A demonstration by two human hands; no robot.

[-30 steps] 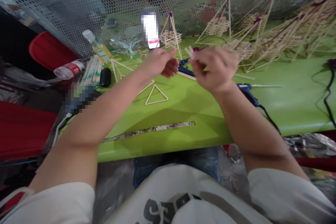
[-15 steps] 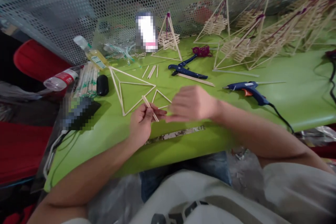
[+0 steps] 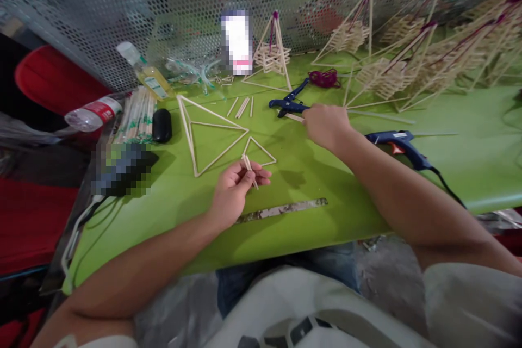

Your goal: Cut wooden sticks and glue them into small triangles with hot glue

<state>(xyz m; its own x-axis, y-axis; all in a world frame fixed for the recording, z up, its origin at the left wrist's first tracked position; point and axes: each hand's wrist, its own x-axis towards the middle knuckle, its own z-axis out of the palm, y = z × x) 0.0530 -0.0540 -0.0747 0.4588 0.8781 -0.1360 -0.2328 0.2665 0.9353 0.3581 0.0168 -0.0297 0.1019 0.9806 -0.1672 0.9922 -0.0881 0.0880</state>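
Observation:
My left hand (image 3: 238,187) is closed around a few short wooden sticks (image 3: 248,168), pinched between thumb and fingers above the green table. Behind it lies a small triangle of sticks (image 3: 261,151). A larger stick frame (image 3: 222,153) stands to the left. My right hand (image 3: 327,126) is over the handle end of a blue cutter (image 3: 287,104) and the long sticks (image 3: 291,117) under it. Its fingers are curled downward, and the back of the hand hides what they grip.
A blue glue gun (image 3: 402,144) with a cord lies right of my right forearm. A metal ruler (image 3: 285,210) lies in front. Purple thread (image 3: 324,78), a lit phone (image 3: 237,43) and finished stick pyramids (image 3: 272,57) stand behind. Bottles (image 3: 93,114) and bundled sticks (image 3: 136,117) are left.
My right hand has moved away from my left hand, up and right to the cutter. The left hand still holds the short sticks. The whole view has shifted slightly.

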